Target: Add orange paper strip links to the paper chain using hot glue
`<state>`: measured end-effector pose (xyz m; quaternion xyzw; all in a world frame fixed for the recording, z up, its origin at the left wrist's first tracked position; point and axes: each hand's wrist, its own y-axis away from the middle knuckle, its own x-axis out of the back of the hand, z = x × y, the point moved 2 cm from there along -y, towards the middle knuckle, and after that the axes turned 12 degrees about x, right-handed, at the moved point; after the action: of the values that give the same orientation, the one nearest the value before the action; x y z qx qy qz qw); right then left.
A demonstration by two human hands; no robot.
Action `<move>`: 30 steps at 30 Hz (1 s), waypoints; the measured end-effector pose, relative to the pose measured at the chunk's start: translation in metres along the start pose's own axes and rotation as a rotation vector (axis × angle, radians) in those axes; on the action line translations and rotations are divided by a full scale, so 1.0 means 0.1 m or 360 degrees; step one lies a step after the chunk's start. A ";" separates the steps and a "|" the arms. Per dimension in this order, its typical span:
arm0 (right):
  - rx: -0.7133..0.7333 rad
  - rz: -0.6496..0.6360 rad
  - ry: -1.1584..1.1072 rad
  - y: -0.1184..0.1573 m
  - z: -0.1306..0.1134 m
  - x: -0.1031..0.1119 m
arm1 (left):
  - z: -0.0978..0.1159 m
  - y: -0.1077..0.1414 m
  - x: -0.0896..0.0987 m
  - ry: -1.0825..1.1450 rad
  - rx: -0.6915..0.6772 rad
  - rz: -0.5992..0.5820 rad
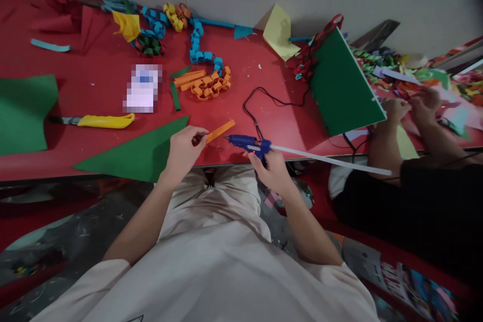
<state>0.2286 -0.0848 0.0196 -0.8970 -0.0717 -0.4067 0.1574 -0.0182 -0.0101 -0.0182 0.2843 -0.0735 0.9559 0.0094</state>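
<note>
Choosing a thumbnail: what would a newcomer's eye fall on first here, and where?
Probably the blue glue gun in the right hand, near the picture's centre, with a long pale glue stick jutting from its back. Just left of it, the left hand holds an orange paper strip. Farther back, blue and orange paper chains lie on the red table, and a big green board stands tilted to the right.

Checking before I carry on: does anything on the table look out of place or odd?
The yellow knife lies loose with its blade seemingly out, an odd way to leave it. The green sheet by the left hand sits askew, one corner seemingly past the front edge of the red table.
</note>
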 end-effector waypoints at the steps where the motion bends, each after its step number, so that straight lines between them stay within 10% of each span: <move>1: 0.0002 0.0068 0.0027 0.04 0.05 0.05 | 0.00 0.00 0.00 0.0000 -0.0006 0.0003; 6: -0.0074 0.0386 0.0421 0.11 0.46 0.23 | 0.02 0.02 0.00 -0.0027 -0.0027 0.0008; 15: -0.0081 0.0357 0.0564 -0.02 0.81 0.14 | 0.09 0.05 0.07 0.0173 0.0139 -0.0019; 20: -0.0152 0.1218 0.0381 0.45 0.37 -0.09 | 0.18 0.15 0.12 0.0425 0.0387 -0.0123; 25: 0.0008 0.0459 -0.0985 0.27 0.02 -0.50 | 0.32 0.29 0.05 0.0617 0.0501 -0.0376; 30: -0.0069 0.0409 -0.1320 -0.05 -0.02 -0.49 | 0.40 0.38 0.05 0.0484 0.0357 -0.0473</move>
<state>0.1937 -0.0812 -0.0152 -0.9892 -0.0082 0.0095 0.1459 -0.0027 -0.0539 0.0126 0.1438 0.0782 0.9780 0.1292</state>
